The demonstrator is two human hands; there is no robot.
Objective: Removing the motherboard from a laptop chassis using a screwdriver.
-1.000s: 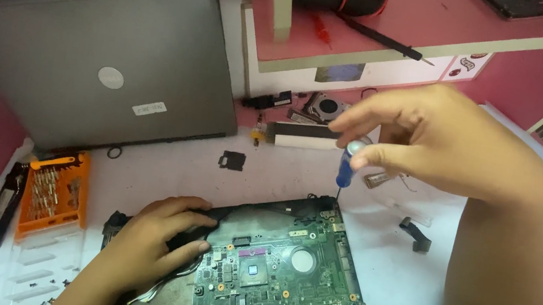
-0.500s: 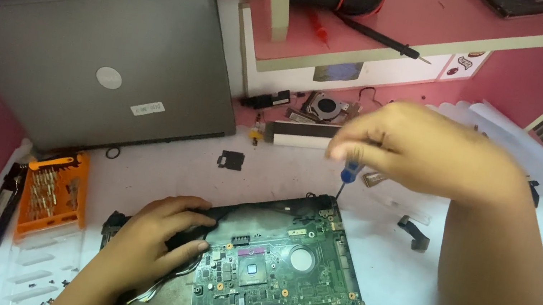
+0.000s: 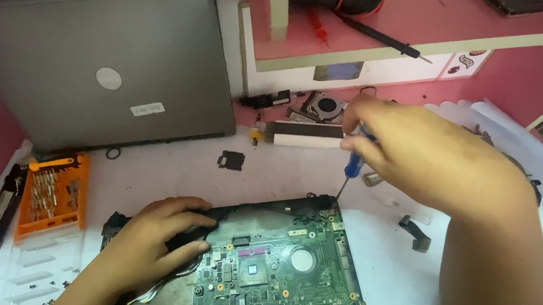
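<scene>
while my left hand (image 3: pixel 159 243) is pressing flat, fingers spread, on the opened laptop base, i'm pinching a blue screwdriver (image 3: pixel 352 167) in my right hand (image 3: pixel 430 159), tip at the green motherboard (image 3: pixel 287 285) top corner, so stripping looks midway, board not yet out.

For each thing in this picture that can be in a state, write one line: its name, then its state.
Grey laptop: lid shut, lying flat.
Green circuit board: bare, uncovered in its open base.
Blue screwdriver: upright, tip down at the board's far corner.
Right hand: closed around the screwdriver.
Left hand: pressed flat on the base's left edge.
Orange bit case: open, bits showing.
</scene>
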